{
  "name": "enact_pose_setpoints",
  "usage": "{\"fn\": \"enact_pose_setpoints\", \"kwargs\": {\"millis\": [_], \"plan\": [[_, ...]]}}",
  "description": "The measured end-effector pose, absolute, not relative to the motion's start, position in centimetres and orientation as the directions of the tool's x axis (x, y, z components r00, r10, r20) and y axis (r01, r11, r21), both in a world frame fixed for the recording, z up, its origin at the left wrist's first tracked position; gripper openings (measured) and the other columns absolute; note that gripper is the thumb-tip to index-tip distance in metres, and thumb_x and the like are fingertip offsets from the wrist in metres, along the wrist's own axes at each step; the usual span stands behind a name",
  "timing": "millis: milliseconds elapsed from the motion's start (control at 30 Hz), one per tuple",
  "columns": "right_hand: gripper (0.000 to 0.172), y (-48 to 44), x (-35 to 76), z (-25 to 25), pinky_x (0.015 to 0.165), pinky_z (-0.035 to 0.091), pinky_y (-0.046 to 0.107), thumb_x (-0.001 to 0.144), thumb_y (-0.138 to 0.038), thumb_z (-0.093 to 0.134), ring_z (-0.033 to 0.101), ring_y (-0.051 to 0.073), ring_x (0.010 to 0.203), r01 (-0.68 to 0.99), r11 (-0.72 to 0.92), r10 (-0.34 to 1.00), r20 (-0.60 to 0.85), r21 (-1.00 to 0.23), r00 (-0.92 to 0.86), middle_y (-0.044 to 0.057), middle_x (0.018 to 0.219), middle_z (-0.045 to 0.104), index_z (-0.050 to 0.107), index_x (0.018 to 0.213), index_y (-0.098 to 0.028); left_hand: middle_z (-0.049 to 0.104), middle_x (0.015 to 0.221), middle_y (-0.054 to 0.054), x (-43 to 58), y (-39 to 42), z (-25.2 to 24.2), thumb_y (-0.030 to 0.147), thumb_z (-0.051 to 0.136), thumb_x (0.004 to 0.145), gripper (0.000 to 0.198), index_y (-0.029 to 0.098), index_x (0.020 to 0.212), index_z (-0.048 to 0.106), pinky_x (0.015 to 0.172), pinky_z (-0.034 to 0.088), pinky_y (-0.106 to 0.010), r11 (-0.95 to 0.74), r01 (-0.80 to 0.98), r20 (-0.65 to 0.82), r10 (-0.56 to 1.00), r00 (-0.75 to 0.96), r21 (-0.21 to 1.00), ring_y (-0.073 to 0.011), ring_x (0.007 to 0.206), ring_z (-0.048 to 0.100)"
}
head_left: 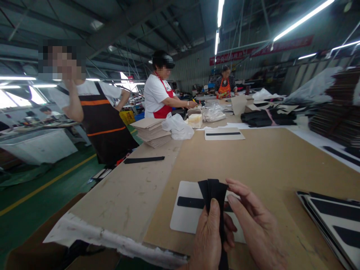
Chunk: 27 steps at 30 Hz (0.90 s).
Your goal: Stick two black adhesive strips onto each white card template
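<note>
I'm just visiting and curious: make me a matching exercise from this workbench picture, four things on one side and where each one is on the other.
Things:
1. Bunch of black strips
2. White rectangular card bearing one black strip
3. Single long black strip
4. Stack of plain brown cardboard sheets

Places:
A. Alone on the table's pale left part
B. At the table's left edge, beside a white plastic bag
C. Flat on the brown table, just beyond the hands
D. Fanned upright in the grip of the left hand and right hand

Pairs: 1-D, 2-C, 3-A, 4-B
</note>
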State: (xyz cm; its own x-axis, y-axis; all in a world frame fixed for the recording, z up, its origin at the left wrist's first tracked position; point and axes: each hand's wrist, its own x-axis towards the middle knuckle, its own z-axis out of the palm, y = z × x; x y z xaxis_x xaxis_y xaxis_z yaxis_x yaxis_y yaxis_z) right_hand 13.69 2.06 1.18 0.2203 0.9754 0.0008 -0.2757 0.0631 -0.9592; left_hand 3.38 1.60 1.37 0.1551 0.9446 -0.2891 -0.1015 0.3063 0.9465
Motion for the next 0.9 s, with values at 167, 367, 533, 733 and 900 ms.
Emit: {"fn": "enact_pose_setpoints", "kwargs": {"millis": [167, 367, 533, 733, 900], "plan": [[0.049, 2.4, 13.7, 0.7, 0.031, 0.044, 0.022, 0.076, -0.045, 0.079, 0.048, 0.009, 0.042, -0.427, 0.033, 0.991, -0.025, -0.904, 0.131, -0.003, 0.077, 0.062, 0.057, 0.115, -0.026, 0.058, 0.07, -0.001, 3.1, 1.6, 1.3, 0.089, 0.038, 0.077, 0.087, 0.014, 0.117, 0.056, 0.045, 0.031, -0.021, 0.291, -0.14, -0.264, 0.946, 0.186, 0.946, -0.0099, 0.05, 0.05], [0.059, 2.0, 12.9, 0.6, 0.031, 0.045, 0.027, 0.076, -0.043, 0.08, 0.046, 0.012, 0.034, -0.504, -0.127, 0.991, -0.084, -0.854, -0.107, -0.009, 0.06, 0.053, 0.052, 0.126, -0.026, 0.06, 0.07, -0.001, 1.8, 1.4, 1.3, 0.091, 0.049, 0.068, 0.09, 0.013, 0.112, 0.053, 0.04, 0.036, -0.022, 0.238, -0.151, -0.196, 0.948, 0.251, 0.959, -0.0101, 0.043, 0.05], [0.029, 1.4, 12.2, 1.2, 0.046, 0.046, 0.02, 0.077, -0.043, 0.08, 0.052, 0.008, 0.049, -0.494, -0.202, 0.97, -0.104, -0.846, -0.218, -0.002, 0.065, 0.06, 0.068, 0.085, -0.018, 0.067, 0.086, -0.006, -0.1, 1.0, 2.5, 0.078, 0.056, 0.079, 0.072, 0.018, 0.118, 0.053, 0.053, 0.05, -0.027, 0.211, -0.183, -0.177, 0.967, 0.185, 0.96, -0.0153, 0.058, 0.062], [0.026, 3.1, 16.5, 7.5, 0.072, 0.058, 0.025, 0.075, -0.045, 0.079, 0.066, 0.016, 0.079, -0.479, 0.062, 0.994, 0.011, -0.875, 0.108, 0.002, 0.085, 0.068, 0.069, 0.087, -0.024, 0.057, 0.061, 0.0, -6.8, 1.6, 5.4, 0.073, 0.042, 0.089, 0.06, 0.017, 0.074, 0.058, 0.053, 0.042, -0.023, 0.075, 0.005, -0.075, 0.997, 0.0, 0.997, -0.0115, 0.054, 0.051], [0.033, 6.9, 20.3, 10.6, 0.038, 0.04, 0.021, 0.068, -0.05, 0.082, 0.049, 0.01, 0.044, -0.116, -0.006, 1.0, -0.003, -0.993, -0.029, 0.0, 0.061, 0.059, 0.066, 0.078, -0.023, 0.059, 0.07, 0.002, -12.1, 2.4, 7.1, 0.043, 0.062, 0.09, 0.022, 0.022, 0.089, 0.066, 0.061, 0.041, -0.024, -0.179, 0.58, 0.202, 0.979, 0.027, 0.795, -0.0141, 0.066, 0.054]]}}
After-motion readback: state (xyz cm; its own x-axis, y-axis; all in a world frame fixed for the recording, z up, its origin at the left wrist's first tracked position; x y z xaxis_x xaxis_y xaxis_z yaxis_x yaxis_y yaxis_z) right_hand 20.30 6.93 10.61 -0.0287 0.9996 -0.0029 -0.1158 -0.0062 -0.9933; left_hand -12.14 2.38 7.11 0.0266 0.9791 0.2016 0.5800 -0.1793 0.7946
